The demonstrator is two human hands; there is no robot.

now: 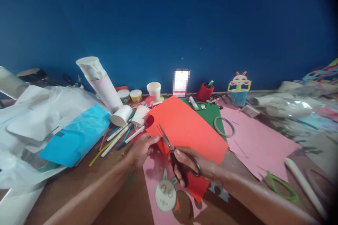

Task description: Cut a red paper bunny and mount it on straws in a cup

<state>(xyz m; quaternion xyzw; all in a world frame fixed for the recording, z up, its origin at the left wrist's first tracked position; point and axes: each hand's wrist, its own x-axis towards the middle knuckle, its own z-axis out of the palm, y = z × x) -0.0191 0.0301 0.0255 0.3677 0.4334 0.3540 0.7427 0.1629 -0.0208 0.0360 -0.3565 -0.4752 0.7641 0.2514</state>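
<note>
My right hand [186, 163] grips black-handled scissors [167, 140], with fingers in the loops. Their blades are parted at the left edge of a large orange-red sheet of paper [182, 119]. That same edge is pinched by my left hand [142, 147], thumb on top, just left of the blades. The sheet is raised and hides part of the table behind it. Under my hands lies a pink sheet [155, 200] with cut-out gaps. A white bunny-face cutout [165, 195] with green outlines rests on it.
Markers [116, 140] and paper cups [121, 115] lie at left, beside a blue packet [77, 137] and plastic bags. Behind the sheet stands a bright blurred screen [181, 82]. To the right are a tape ring [224, 127], pink paper [258, 133] and green scissors handles [283, 190].
</note>
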